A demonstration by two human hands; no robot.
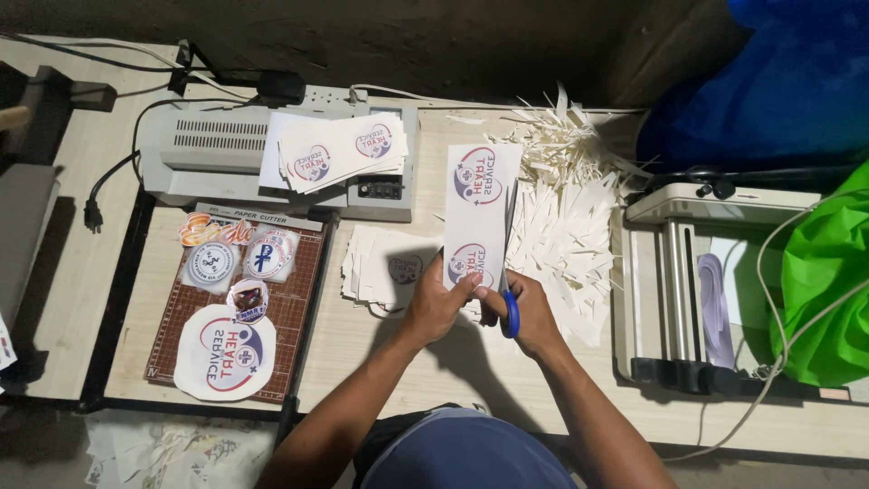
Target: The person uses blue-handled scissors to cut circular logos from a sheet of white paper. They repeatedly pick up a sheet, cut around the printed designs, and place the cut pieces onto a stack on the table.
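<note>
My left hand [436,303] pinches the near end of a long white printed strip [480,204] bearing two round red-and-blue logos. My right hand [532,312] grips blue-handled scissors [510,308], whose blades run up along the strip's right edge. Below the strip lies a stack of cut printed sheets [385,267]. A heap of white paper offcuts [566,208] lies just to the right of the scissors.
A grey laminator [213,154] at the back left carries a stack of printed strips [339,149]. A brown paper cutter board [294,312] holds round stickers. Another machine [674,290] stands at right, beside green [828,272] and blue [769,81] bags. Cables run along the back.
</note>
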